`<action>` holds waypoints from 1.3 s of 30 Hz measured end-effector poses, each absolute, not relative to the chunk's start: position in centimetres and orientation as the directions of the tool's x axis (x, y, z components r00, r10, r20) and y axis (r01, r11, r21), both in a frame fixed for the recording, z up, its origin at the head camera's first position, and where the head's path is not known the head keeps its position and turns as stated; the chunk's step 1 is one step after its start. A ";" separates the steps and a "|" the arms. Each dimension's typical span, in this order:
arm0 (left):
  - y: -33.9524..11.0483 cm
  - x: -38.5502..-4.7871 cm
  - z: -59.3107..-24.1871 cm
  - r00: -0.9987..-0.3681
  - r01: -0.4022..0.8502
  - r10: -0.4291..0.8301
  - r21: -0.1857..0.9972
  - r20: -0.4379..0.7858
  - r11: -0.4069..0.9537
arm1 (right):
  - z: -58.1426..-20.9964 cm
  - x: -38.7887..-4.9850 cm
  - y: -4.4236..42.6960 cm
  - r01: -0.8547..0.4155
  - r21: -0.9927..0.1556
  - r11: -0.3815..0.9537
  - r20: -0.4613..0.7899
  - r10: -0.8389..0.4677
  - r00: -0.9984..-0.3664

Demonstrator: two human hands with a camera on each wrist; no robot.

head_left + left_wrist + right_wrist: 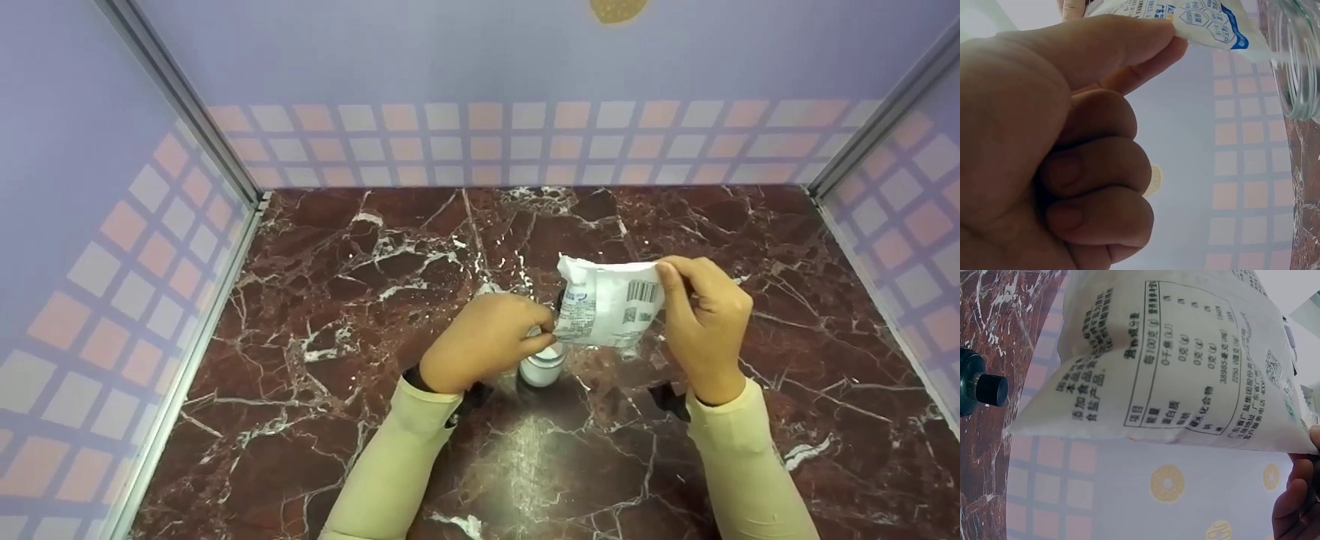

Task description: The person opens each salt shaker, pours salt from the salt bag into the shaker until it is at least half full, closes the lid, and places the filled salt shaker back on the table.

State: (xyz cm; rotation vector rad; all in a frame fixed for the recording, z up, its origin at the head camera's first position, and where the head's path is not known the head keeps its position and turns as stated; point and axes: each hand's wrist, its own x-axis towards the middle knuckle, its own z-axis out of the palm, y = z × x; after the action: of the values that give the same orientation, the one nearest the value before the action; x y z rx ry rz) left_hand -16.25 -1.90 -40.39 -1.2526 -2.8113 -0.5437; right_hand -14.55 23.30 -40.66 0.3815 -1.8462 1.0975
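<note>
A white printed bag of salt (611, 304) is held tilted above the table between both hands. My left hand (491, 334) pinches its lower left edge with thumb and forefinger, the other fingers curled in. At the bag's upper right corner, my right hand (705, 322) grips it between thumb and fingers. Just under the bag's left corner stands a small glass jar (541, 369) with white contents. In the left wrist view, a pale blurred streak runs from the bag (1207, 22) to the open mouth of the jar (1297, 67).
A dark bottle with a black cap (991, 389) stands beyond the bag, mostly hidden in the head view. Red-brown marbled tabletop (315, 420) lies around the jar. Lilac checked panels (480, 142) enclose the back and both sides.
</note>
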 end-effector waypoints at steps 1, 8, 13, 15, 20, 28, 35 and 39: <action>-1.9 -16.3 -40.4 -0.675 0.727 0.721 0.307 0.157 0.614 | -40.7 -14.5 23.3 -0.645 -0.526 0.554 0.832 0.175 -0.527; -2.1 -16.4 -40.6 -0.666 0.739 0.723 0.304 0.186 0.602 | -40.5 -14.4 23.2 -0.648 -0.526 0.552 0.830 0.166 -0.532; -2.1 -16.4 -40.5 -0.671 0.733 0.720 0.310 0.180 0.605 | -40.5 -14.4 23.1 -0.652 -0.523 0.549 0.834 0.172 -0.525; -2.1 -16.4 -40.5 -0.674 0.729 0.718 0.313 0.173 0.609 | -40.4 -14.4 23.1 -0.655 -0.521 0.547 0.836 0.173 -0.521; -2.1 -16.4 -40.4 -0.682 0.720 0.715 0.313 0.156 0.619 | -40.4 -14.3 23.0 -0.663 -0.520 0.539 0.840 0.179 -0.513; -2.1 -16.4 -40.5 -0.693 0.710 0.706 0.311 0.146 0.633 | -40.7 -14.6 23.0 -0.670 -0.522 0.528 0.838 0.167 -0.520; -2.1 -16.3 -40.6 -0.701 0.700 0.699 0.327 0.142 0.635 | -40.8 -14.7 23.1 -0.662 -0.510 0.549 0.841 0.157 -0.517; -2.0 -16.4 -40.6 -0.701 0.698 0.700 0.328 0.136 0.636 | -40.8 -14.6 23.1 -0.657 -0.509 0.556 0.842 0.161 -0.515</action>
State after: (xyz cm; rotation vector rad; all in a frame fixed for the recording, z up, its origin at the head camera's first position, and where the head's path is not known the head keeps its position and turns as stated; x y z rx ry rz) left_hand -16.35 -1.97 -40.56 -1.2157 -2.8445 -0.5684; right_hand -14.62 23.11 -40.75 0.4062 -1.8435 1.0846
